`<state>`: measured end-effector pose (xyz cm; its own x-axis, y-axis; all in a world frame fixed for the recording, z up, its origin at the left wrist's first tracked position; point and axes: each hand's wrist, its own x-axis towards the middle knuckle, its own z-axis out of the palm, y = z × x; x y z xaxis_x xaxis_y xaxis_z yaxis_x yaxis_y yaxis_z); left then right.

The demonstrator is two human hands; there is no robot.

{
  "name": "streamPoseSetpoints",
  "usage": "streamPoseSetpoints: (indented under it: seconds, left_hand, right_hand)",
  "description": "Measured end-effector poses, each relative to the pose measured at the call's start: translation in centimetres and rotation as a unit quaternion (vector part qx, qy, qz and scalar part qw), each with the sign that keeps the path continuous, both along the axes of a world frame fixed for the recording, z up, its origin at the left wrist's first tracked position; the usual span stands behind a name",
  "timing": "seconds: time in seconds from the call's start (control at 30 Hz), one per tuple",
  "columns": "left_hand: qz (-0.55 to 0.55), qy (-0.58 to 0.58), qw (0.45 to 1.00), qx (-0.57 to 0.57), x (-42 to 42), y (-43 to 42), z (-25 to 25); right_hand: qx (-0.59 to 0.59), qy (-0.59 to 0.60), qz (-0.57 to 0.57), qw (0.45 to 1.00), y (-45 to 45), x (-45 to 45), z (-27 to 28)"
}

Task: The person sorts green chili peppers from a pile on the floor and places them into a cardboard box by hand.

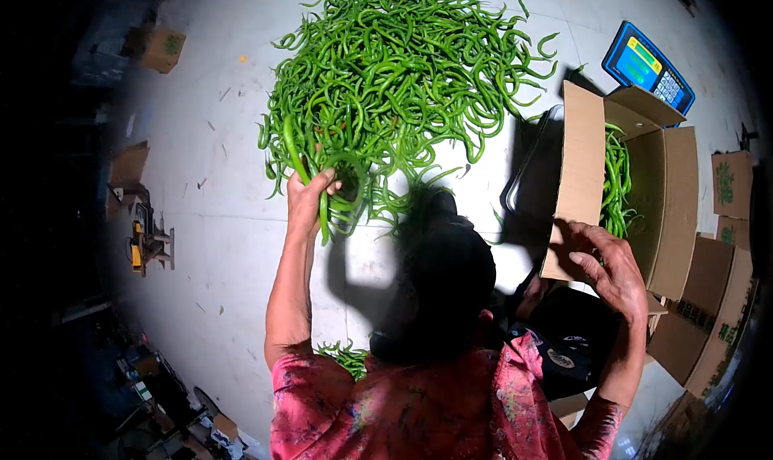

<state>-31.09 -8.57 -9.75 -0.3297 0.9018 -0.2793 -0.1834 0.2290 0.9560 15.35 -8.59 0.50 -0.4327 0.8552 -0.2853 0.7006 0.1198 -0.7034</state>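
Observation:
A wide heap of long green chili peppers [386, 73] is spread over the pale floor. At the heap's near left edge, my left hand [306, 198] is closed around a few green chili peppers [291, 144], which stick out above and below the fingers. My right hand [612, 271] is at the near end of an open cardboard box [581, 150], fingers apart and bent, with nothing seen in them. Whether its fingertips touch the box is unclear. More green chili peppers [616, 182] lie inside the box.
A blue digital scale display [648, 67] stands beyond the box, whose flaps stick up. Stacked cartons [700, 315] are at the right. A smaller pile of chili peppers [346, 358] lies by the left shoulder. Farther left is a low stool-like frame [151, 238].

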Motion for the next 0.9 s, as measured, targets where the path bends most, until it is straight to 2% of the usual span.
streamPoseSetpoints:
  seconds: [0.23, 0.27, 0.37, 0.4, 0.5, 0.6, 0.7, 0.87, 0.9]
  left_hand:
    - [-0.031, -0.186, 0.976, 0.108, 3.5, 2.4, 4.5]
    - [-0.024, -0.239, 0.963, 0.122, 4.3, 2.8, 5.3]
    - [-0.102, -0.351, 0.919, 0.15, 6.5, 4.4, 7.8]
    - [-0.139, -0.413, 0.884, 0.17, 7.5, 5.0, 8.7]
    - [-0.182, -0.468, 0.849, 0.163, 10.6, 6.1, 11.4]
    - [-0.225, -0.472, 0.839, 0.149, 14.1, 6.5, 13.5]
    - [-0.24, -0.438, 0.859, 0.113, 17.7, 6.6, 14.9]
    - [-0.307, -0.424, 0.852, 0.014, 23.3, 6.0, 15.7]
    - [-0.319, -0.414, 0.853, -0.01, 24.3, 5.7, 15.8]
  right_hand:
    - [-0.013, 0.031, -0.007, 0.999, 0.0, -0.2, 0.6]
    - [-0.011, 0.039, -0.007, 0.999, -0.1, 0.0, 0.4]
    - [0.0, 0.073, -0.005, 0.997, -0.3, 0.5, -0.1]
    - [-0.005, 0.09, -0.011, 0.996, -0.2, 0.4, 0.3]
    - [0.024, 0.121, -0.047, 0.991, -0.4, 0.1, 1.1]
    - [0.088, 0.154, -0.106, 0.978, -0.7, 0.3, 1.7]
    - [0.041, 0.279, -0.221, 0.934, -1.0, 0.7, 2.1]
    - [0.255, 0.285, -0.232, 0.894, -0.3, 1.9, 2.1]
    - [0.2, 0.287, -0.253, 0.902, -0.6, 1.8, 3.4]
